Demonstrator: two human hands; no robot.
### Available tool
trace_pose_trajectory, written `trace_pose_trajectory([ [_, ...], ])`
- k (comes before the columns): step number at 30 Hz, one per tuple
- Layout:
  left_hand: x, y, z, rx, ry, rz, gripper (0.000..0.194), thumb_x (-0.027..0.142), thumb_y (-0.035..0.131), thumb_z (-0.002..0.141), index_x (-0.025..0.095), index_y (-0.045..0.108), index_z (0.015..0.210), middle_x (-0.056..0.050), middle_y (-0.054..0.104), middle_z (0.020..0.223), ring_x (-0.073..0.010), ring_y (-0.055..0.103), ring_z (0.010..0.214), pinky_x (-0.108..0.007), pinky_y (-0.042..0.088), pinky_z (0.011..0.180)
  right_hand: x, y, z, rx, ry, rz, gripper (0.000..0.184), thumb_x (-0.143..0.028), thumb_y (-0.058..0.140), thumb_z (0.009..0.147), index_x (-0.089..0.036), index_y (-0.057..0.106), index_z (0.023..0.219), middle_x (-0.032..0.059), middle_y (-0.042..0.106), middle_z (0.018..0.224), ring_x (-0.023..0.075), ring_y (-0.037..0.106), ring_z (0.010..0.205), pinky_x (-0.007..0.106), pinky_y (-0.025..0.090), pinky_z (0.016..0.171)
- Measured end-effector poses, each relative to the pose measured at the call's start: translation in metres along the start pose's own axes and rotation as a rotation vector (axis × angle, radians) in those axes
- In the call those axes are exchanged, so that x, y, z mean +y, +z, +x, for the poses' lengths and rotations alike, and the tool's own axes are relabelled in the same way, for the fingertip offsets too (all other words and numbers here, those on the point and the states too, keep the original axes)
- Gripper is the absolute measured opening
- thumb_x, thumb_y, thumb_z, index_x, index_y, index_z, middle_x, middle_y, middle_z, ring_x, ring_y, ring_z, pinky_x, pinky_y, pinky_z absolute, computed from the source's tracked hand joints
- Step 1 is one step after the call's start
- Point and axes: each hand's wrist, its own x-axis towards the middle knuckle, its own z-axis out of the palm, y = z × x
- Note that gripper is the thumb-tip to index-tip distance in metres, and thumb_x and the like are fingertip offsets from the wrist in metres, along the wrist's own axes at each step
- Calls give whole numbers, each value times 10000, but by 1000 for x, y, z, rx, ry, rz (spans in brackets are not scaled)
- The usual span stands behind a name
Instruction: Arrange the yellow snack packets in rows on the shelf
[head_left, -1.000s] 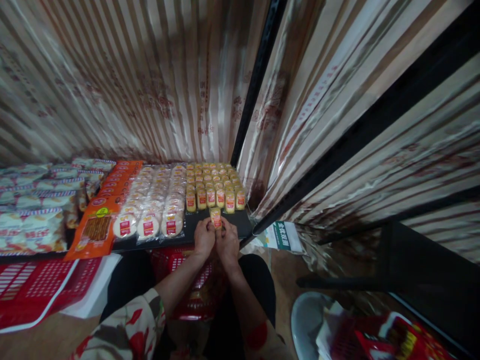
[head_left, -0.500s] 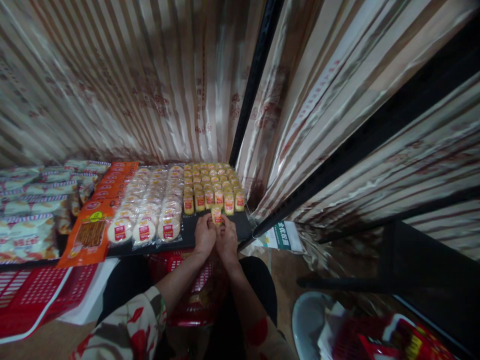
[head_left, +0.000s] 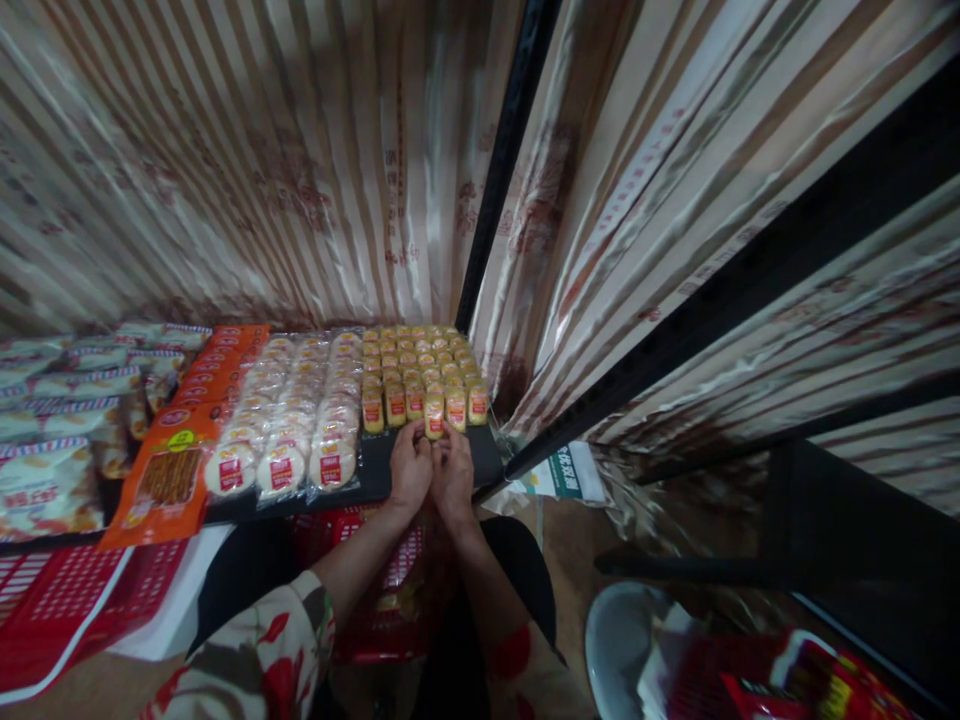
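A small yellow snack pack (head_left: pixel 434 413) with a red label stands upright between the fingertips of both my hands, at the front of the rows of matching snack packs (head_left: pixel 420 355). My left hand (head_left: pixel 411 468) grips it from the left side, fingers closed. From the right, my right hand (head_left: pixel 453 468) pinches it with bent fingers. Both hands are over the front part of the black shelf (head_left: pixel 375 478). Left of the yellow packs lie rows of round white crackers (head_left: pixel 332 458) in clear wrappers.
Orange snack bags (head_left: pixel 169 470) and white-and-blue bags (head_left: pixel 49 485) fill the shelf's left side. Red baskets (head_left: pixel 90 595) are below. A black metal post (head_left: pixel 502 170) rises at the back corner. A pale basin (head_left: pixel 619 640) stands at lower right, near black furniture (head_left: pixel 862 560).
The pack between my hands has moved slightly away from me, closer to the front row of yellow packs. My hands stay around it, and the view has shifted a little.
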Motion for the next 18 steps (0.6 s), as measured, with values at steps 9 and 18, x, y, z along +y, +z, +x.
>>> trace_pose_trajectory([
  [9, -8, 3, 5, 0, 96, 109, 322, 121, 410, 788, 160, 611, 1036, -89, 623, 1083, -166, 568, 1028, -315, 423, 973, 11, 5, 0, 17, -46, -16, 345, -161, 396, 809, -167, 607, 1082, 115, 550, 1091, 166, 574, 926, 333, 491, 879],
  [18, -11, -1, 5, -42, 210, 185, 342, 140, 379, 820, 150, 588, 1090, -109, 603, 1115, -183, 543, 1082, -337, 410, 997, 11, -3, 2, 93, -72, -92, 314, -163, 381, 821, -159, 616, 1030, 112, 527, 1076, 182, 525, 1019, 345, 459, 918],
])
